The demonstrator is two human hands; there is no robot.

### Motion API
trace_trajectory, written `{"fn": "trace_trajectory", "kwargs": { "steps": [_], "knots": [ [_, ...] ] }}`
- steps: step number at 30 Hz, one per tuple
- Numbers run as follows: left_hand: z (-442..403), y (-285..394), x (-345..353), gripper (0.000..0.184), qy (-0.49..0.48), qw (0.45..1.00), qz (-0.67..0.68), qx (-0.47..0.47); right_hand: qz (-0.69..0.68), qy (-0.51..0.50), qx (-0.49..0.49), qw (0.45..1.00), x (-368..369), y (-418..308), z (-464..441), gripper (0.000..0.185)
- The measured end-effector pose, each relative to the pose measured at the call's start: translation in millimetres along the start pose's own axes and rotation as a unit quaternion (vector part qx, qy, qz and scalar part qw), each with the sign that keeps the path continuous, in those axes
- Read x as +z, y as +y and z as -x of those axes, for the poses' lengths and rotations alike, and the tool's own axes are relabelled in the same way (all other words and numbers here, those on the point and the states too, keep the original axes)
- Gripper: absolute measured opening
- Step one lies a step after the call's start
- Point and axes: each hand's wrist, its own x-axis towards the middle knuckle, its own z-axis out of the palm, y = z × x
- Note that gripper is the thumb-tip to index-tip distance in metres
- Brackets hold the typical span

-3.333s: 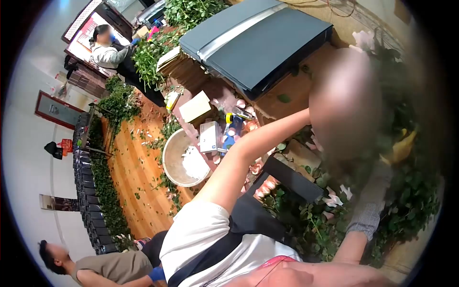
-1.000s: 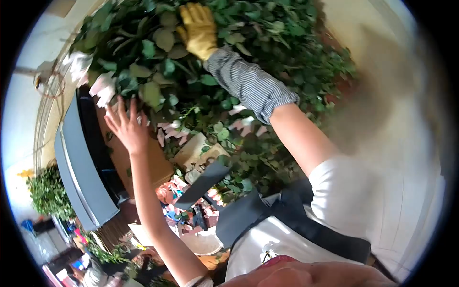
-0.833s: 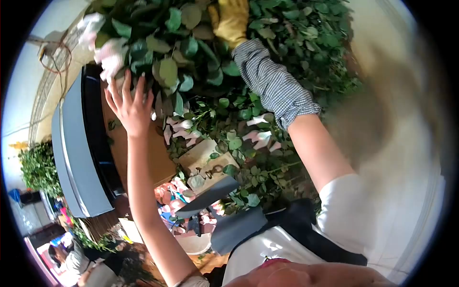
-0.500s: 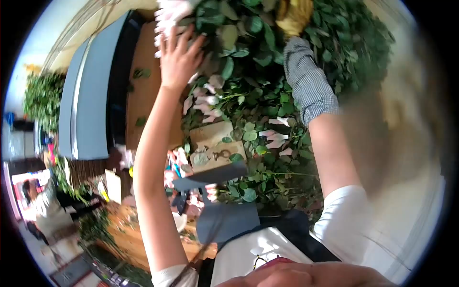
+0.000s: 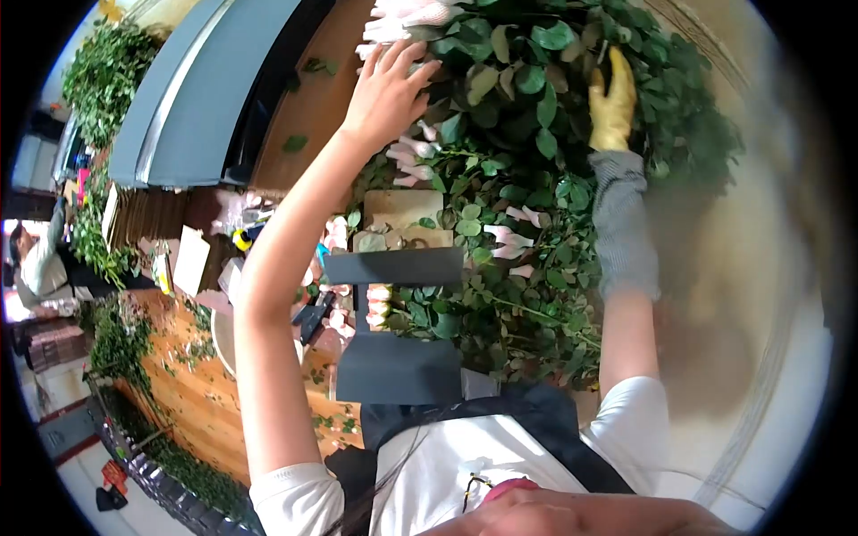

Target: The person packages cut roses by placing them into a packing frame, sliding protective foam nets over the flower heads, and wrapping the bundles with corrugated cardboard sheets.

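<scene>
At the top, a big leafy bunch of flower stems (image 5: 500, 71) lies ahead of me, with flower heads in pale pink netted sleeves (image 5: 407, 18) at its left end. My left hand (image 5: 386, 94) is bare, its fingers spread at the sleeved heads and the nearest leaves. On the bunch's right part rests my right hand (image 5: 613, 107), in a yellow glove with a grey knitted cuff. Its thumb and fingers point away and stand apart among the leaves; a thin stem shows near them, but whether they touch it is unclear. More sleeved flowers (image 5: 508, 241) lie below among loose stems.
Grey panels (image 5: 393, 268) and a wooden block (image 5: 402, 210) stand close before my body. To the left are a large grey curved cover (image 5: 206, 80), a stack of cardboard (image 5: 147, 214) and a leaf-strewn wooden table (image 5: 192, 384). Another person (image 5: 40, 259) is at far left.
My view has shifted. My right hand has moved to the right along the bunch and its fingers now show apart. My left hand stays spread by the sleeved heads.
</scene>
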Motion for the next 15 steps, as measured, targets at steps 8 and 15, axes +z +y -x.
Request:
{"fn": "trace_trajectory", "kwargs": {
  "steps": [8, 15],
  "knots": [
    [59.8, -16.8, -66.2, 0.04, 0.035, 0.993, 0.104, -0.038, 0.002, 0.005, -0.018, 1.0, -57.0, -32.6, 22.3, 0.046],
    [180.4, -7.2, -129.2, 0.033, 0.009, 0.98, 0.151, -0.126, 0.013, -0.04, 0.062, 0.997, -117.1, -123.9, 44.4, 0.042]
  ]
}}
